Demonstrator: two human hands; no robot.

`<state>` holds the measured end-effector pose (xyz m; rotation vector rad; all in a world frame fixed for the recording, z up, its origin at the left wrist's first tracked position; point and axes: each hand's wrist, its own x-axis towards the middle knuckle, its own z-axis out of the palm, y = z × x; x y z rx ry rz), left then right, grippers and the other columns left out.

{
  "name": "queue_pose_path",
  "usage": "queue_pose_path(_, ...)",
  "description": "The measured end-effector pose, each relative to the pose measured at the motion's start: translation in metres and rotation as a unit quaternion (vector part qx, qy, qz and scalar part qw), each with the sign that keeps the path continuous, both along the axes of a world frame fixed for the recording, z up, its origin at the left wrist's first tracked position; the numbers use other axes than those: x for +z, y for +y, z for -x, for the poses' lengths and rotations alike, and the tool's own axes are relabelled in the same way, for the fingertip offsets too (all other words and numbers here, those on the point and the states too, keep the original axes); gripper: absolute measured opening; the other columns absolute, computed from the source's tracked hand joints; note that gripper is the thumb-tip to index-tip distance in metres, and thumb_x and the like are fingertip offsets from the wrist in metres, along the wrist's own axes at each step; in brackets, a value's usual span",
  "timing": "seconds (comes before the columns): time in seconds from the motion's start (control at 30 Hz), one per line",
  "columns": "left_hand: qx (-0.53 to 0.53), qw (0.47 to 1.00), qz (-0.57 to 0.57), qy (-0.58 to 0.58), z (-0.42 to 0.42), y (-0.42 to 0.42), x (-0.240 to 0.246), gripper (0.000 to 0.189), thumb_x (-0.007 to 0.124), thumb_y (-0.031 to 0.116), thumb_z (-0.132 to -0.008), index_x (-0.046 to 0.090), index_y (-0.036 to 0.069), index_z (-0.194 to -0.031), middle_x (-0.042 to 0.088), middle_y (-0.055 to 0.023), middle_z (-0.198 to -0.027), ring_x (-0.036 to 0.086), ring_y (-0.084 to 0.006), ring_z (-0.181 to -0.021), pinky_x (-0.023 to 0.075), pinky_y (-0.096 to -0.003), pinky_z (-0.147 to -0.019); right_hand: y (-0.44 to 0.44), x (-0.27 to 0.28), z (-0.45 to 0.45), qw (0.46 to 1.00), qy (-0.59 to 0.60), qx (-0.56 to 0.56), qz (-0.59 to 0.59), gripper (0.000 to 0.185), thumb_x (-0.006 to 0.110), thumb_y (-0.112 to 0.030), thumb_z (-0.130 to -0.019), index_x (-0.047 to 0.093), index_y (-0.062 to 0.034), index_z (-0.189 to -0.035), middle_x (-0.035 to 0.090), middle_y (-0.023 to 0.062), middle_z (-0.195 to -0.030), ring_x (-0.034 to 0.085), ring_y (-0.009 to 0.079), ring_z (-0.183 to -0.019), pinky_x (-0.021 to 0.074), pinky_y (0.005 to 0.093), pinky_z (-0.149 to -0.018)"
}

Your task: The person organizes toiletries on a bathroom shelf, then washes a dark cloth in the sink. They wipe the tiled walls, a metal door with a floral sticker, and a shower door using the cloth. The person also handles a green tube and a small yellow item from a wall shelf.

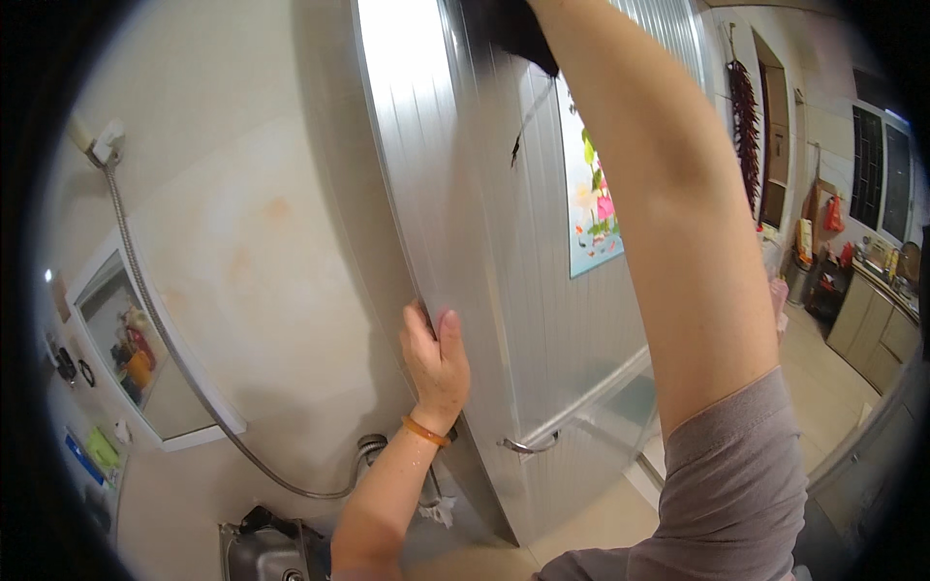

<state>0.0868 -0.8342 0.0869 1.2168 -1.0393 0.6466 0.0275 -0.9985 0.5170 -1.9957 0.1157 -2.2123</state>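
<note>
My left hand, with an orange bangle at the wrist, grips the vertical edge of a silvery ribbed door panel. Its thumb lies on the panel's face and the fingers curl round behind the edge. My right arm reaches up across the panel, and the hand itself is past the top of the view. Beside that forearm a dark cloth hangs against the panel's upper part, blurred and partly cut off. A thin dark strand shows below it. Lower on the panel is a curved metal handle.
A shower hose loops down the left wall past a white-framed mirror. Below is a steel sink with a dark item on its rim. A floral picture is at right. Beyond stands a kitchen counter.
</note>
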Motion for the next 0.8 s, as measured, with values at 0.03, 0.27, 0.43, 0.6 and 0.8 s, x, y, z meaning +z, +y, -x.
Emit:
queue_pose_path(0.03, -0.013, 1.0, 0.013, -0.001, -0.001, -0.003, 0.0, 0.045, 0.049, 0.042, -0.095, 0.047, -0.003, -0.096, 0.052, -0.015, -0.079, 0.048, -0.0283, -0.071, 0.0396, -0.0384, -0.066, 0.006, -0.011, 0.0, 1.0, 0.028, -0.004, -0.005, 0.058, 0.043, -0.039, -0.095, 0.027, -0.0124, -0.144, 0.028, 0.0143, -0.15, 0.018, 0.0337, -0.141, 0.0215, 0.0507, -0.112)
queue_pose_path(0.27, -0.02, 0.999, 0.04, -0.008, 0.0, -0.004, -0.002, 0.035, 0.052, 0.031, -0.096, 0.046, -0.004, -0.092, 0.052, -0.0152, -0.074, 0.049, -0.0286, -0.067, 0.0394, -0.0398, -0.063, 0.052, -0.221, -0.006, 0.985, 0.028, 0.153, 0.071, 0.053, 0.04, -0.028, -0.097, 0.029, -0.0032, -0.142, 0.025, 0.0207, -0.15, 0.016, 0.0375, -0.141, 0.0195, 0.0437, -0.114)
queue_pose_path(0.43, -0.009, 0.998, 0.05, -0.021, 0.024, 0.003, 0.003, 0.031, 0.055, 0.027, -0.095, 0.048, -0.003, -0.093, 0.055, -0.0141, -0.069, 0.053, -0.0279, -0.061, 0.0411, -0.0395, -0.059, 0.094, -0.414, 0.051, 0.964, 0.119, 0.235, -0.031, 0.052, 0.043, -0.01, -0.094, 0.026, 0.0012, -0.143, 0.027, 0.0244, -0.148, 0.02, 0.0373, -0.14, 0.0194, 0.0404, -0.113)
queue_pose_path(0.6, -0.068, 0.996, 0.012, -0.064, 0.071, 0.022, -0.002, 0.037, 0.051, 0.032, -0.097, 0.049, -0.004, -0.098, 0.057, -0.0101, -0.078, 0.052, -0.0168, -0.069, 0.0436, -0.031, -0.064, 0.137, -0.515, 0.124, 0.939, 0.18, 0.222, -0.19, 0.055, 0.042, -0.011, -0.093, 0.024, 0.0012, -0.144, 0.023, 0.0251, -0.149, 0.022, 0.0355, -0.14, 0.0186, 0.0391, -0.114)
queue_pose_path(0.8, -0.14, 0.967, -0.014, -0.214, 0.146, 0.044, -0.01, 0.041, 0.053, 0.032, -0.091, 0.052, -0.001, -0.115, 0.056, -0.0094, -0.09, 0.052, -0.0267, -0.08, 0.032, -0.0416, -0.083, 0.159, -0.577, 0.206, 0.978, 0.091, 0.173, -0.076, 0.057, 0.041, -0.012, -0.093, 0.017, -0.0005, -0.144, 0.023, 0.0279, -0.147, 0.026, 0.0398, -0.137, 0.0185, 0.045, -0.112)
